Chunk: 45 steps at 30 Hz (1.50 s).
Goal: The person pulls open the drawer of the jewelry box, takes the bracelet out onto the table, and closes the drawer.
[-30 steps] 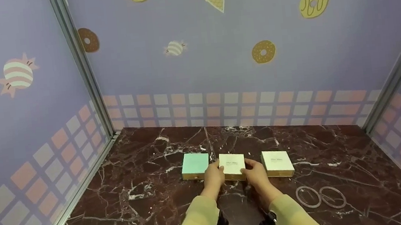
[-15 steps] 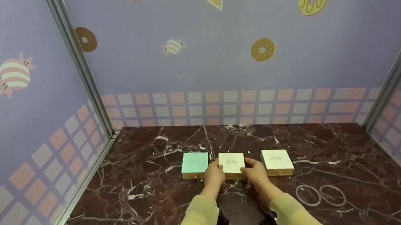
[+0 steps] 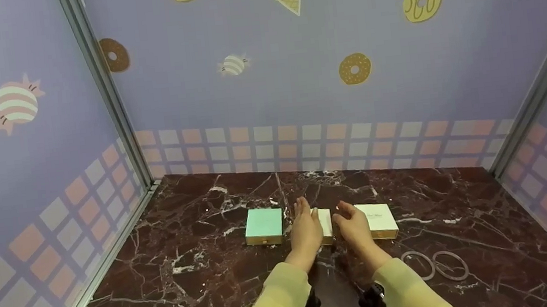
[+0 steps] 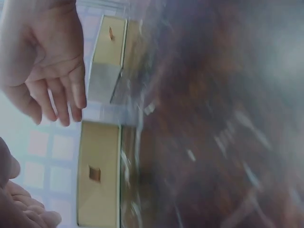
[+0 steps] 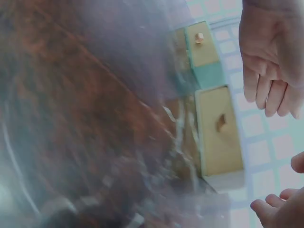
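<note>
White box (image 3: 326,225) sits flat on the dark marble desk (image 3: 165,287), middle of a row of three: green box (image 3: 264,224) to its left, second white box (image 3: 381,218) to its right, each a bit apart. Two rings (image 3: 434,262) lie nearer the person, right side.

Left hand (image 3: 306,232) and right hand (image 3: 355,226) are both released, fingers extended, palms roughly facing each other around the box. Neither grips it; can't tell if the left one brushes it, it hides that half.

Handling, my read: light, stiff card, smooth walls, corners likely to dent. Probably a drawer type, given the tan front (image 5: 223,149) with a small tab (image 5: 222,122). To shift it: flat fingers low on both side walls, light squeeze, keep level so the drawer can't slide. Tab only for pulling, probably flimsy.
</note>
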Tool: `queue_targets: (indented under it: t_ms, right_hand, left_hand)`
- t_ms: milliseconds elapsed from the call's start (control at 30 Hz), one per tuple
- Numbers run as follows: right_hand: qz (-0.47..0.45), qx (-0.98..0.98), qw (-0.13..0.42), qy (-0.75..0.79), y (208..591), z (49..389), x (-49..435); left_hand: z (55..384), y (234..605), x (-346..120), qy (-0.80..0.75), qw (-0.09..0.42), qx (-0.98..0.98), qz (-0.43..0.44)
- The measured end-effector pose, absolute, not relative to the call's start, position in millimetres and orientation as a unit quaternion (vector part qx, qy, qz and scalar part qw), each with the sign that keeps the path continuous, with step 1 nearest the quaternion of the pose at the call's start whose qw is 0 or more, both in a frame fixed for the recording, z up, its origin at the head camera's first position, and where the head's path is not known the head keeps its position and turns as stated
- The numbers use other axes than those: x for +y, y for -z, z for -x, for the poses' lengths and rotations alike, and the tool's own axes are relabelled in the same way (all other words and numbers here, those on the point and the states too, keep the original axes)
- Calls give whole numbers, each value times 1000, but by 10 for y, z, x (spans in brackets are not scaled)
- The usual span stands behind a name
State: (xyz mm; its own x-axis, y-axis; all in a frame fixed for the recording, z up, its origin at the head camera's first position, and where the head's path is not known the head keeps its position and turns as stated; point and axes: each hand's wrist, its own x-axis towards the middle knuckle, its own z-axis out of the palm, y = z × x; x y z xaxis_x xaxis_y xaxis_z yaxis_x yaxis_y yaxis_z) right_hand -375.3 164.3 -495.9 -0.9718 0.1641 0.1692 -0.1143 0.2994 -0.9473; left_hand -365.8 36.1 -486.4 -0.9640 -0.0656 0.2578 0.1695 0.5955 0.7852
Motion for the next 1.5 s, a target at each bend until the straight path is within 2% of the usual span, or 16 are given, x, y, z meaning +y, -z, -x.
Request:
queue_targets:
  t_ms: [133, 300, 600, 867, 1033, 1267, 1500]
  right_hand:
    - [20, -798, 144, -584, 4870, 3781, 1770]
    - [56, -795, 154, -584, 4773, 3832, 2013]
    - [110, -797, 145, -575, 4796, 3912, 2496]
    - [174, -808, 79, -557, 4951, 3894, 2720]
    - [180, -806, 64, -561, 5022, 3875, 2738]
    - [167, -830, 51, -530, 5062, 3842, 2761]
    - [137, -849, 14, -509, 5042, 3748, 2773]
  left_hand:
    - [3675, 4838, 484, 458, 152, -875, 42]
    - [3707, 4828, 630, 476, 144, -866, 48]
    - [3727, 4814, 887, 509, 79, -856, 47]
    - [3674, 4911, 1056, 494, 31, -866, 72]
    - [3651, 4955, 1094, 494, -4, -867, 70]
    - [3636, 5012, 1124, 495, -14, -866, 65]
    - [3643, 5097, 1122, 490, -16, -869, 74]
